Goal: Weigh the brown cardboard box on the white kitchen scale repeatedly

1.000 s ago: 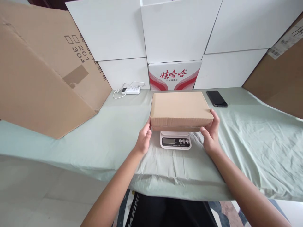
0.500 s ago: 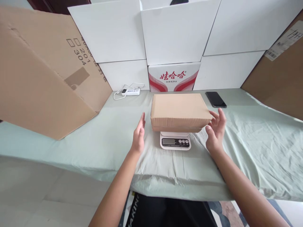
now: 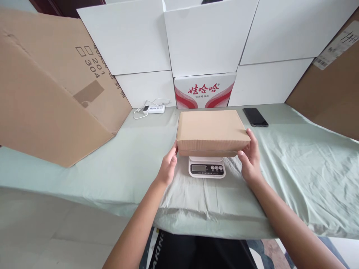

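A pale green cloth (image 3: 294, 175) covered the table and hung over its near edge. White boxes (image 3: 207, 37) walled the back, with a red-printed carton (image 3: 204, 90) low in the middle. A big brown sheet (image 3: 47, 97) leaned in from the left and another (image 3: 328, 101) from the right, leaving open cloth on either side of the centre. There a flat box (image 3: 211, 129) lay on a scale (image 3: 206, 167), overhanging it on both sides, only the display strip showing at the front. The left hand (image 3: 169, 168) pressed the box's near left corner, fingers curled loosely against its side. The right hand (image 3: 250, 158) cupped the near right corner, thumb on the front edge. A phone (image 3: 255, 117) lay just beyond the box's right rear corner; a power strip (image 3: 153, 108) sat by the back wall.
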### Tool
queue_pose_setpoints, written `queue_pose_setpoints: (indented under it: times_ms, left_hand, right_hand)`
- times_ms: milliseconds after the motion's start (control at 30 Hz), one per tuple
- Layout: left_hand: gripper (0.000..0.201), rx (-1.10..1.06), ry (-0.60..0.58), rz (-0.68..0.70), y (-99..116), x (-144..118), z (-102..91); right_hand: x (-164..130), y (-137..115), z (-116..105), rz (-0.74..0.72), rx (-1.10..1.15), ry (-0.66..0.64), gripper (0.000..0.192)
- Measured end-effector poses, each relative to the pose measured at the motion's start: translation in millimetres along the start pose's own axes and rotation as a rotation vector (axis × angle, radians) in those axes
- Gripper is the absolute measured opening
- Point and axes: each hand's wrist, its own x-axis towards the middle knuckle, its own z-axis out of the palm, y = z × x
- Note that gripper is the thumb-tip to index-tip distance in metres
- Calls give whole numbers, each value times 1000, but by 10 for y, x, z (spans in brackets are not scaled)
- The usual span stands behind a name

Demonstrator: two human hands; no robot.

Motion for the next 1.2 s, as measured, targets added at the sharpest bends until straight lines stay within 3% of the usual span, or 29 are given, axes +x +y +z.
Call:
queue_pose_setpoints:
  times_ms: [167,333,433,567,700,800,933,1033,1200]
  left_hand:
    - [102,-78,34,12,155,75,2]
    - [95,-110,58,52,385,543,-36]
    - [90,-131,21,7,339,956,-10]
    - [77,-186,102,-61,25,1327,88]
    - [71,-233,182,-113,-302,1359,144]
    - [70,-238,197,-144,-418,1313,145]
    - [69,-222,219,-196,-445,1312,138]
    - [74,-191,299,-208,-441,1323,111]
    - [80,-171,325,-235,-421,1309,58]
  right_hand:
    - [119,-182,-13,-35,29,16,76]
    - [584,-322,22,-53,110,12,74]
    - [908,-166,162,-38,114,74,73]
    - [1135,278,411,-72,97,118,76]
    - [1105,660,563,-31,73,113,82]
    - [1049,771,602,7,50,88,86]
    - [1025,763,578,57,50,48,84]
    - [1015,770,464,153,78,41,87]
    - [1011,867,240,325,89,230,84]
